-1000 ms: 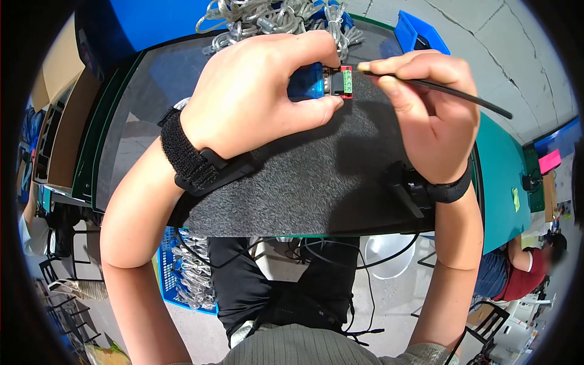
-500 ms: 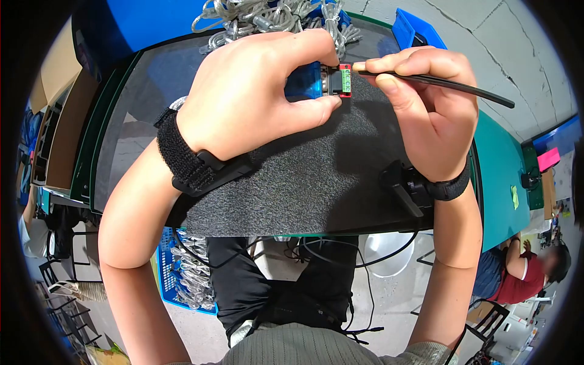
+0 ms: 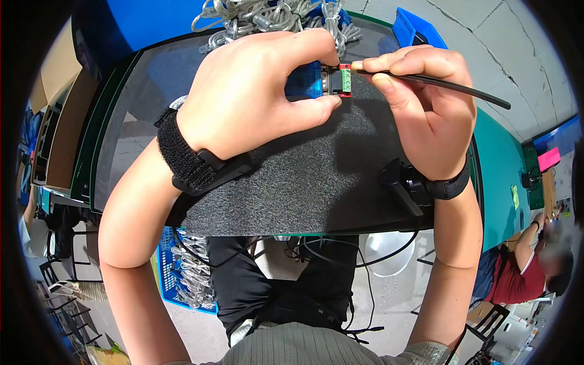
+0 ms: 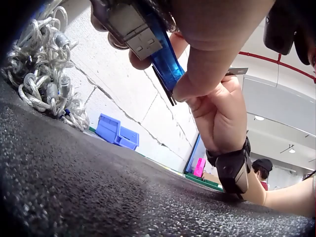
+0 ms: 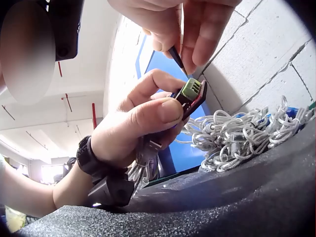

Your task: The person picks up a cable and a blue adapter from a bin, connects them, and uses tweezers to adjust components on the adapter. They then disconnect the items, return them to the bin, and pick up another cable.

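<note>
My left hand [image 3: 255, 91] grips a clear blue adapter [image 3: 304, 81] between thumb and fingers, raised over the dark mat. At the adapter's right end, a green terminal block [image 3: 346, 81] sits on a small red board. A metal USB plug [image 4: 145, 44] shows beside the adapter in the left wrist view, under the same hand. My right hand [image 3: 435, 103] pinches slim black tweezers [image 3: 456, 89] near the pointed end. Their tip [image 5: 183, 70] points down at the block, close above its openings in the right wrist view.
Bundled clear cables [image 3: 267, 17] lie at the back of the table, with a blue bin [image 3: 420, 29] right of them. A dark textured mat [image 3: 274, 194] covers the table. Below its front edge stands a blue basket [image 3: 167, 267] of more cables. Another person [image 3: 517, 274] is at the right.
My right hand has shifted slightly left, bringing the tweezers closer to the terminal block. My left hand keeps its grip, almost still. The person at the right has reached an arm up.
</note>
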Demonstrator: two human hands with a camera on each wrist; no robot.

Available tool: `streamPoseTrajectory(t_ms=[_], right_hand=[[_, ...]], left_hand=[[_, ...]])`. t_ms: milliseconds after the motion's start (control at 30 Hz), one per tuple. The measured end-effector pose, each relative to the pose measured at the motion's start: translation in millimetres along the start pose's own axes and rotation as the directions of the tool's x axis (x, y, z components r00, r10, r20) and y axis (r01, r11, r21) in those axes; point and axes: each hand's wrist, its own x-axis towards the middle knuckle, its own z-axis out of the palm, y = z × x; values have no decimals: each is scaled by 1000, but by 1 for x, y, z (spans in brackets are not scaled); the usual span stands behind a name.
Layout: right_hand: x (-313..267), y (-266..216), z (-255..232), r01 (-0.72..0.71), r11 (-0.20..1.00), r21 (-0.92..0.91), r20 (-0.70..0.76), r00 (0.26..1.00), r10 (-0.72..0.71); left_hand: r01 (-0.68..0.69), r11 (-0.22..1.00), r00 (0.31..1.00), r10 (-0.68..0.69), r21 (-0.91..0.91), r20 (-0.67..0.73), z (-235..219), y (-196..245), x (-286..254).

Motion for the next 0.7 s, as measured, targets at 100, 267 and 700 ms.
streamPoseTrajectory(t_ms=[100,267,700], right_hand=[[0,0,0,4,1000,-11,11,1000,-4],[0,2,-1,58,993,-105,38,998,-54],[3,-2,1,245,951,-187,13,969,-247]], left_hand=[[2,1000,1000,-2,-3,2,0,0,0],[-7,1000,1000,7,-9,-4,1,0,0],[-39,995,997,45,91,-67,0,5,0]])
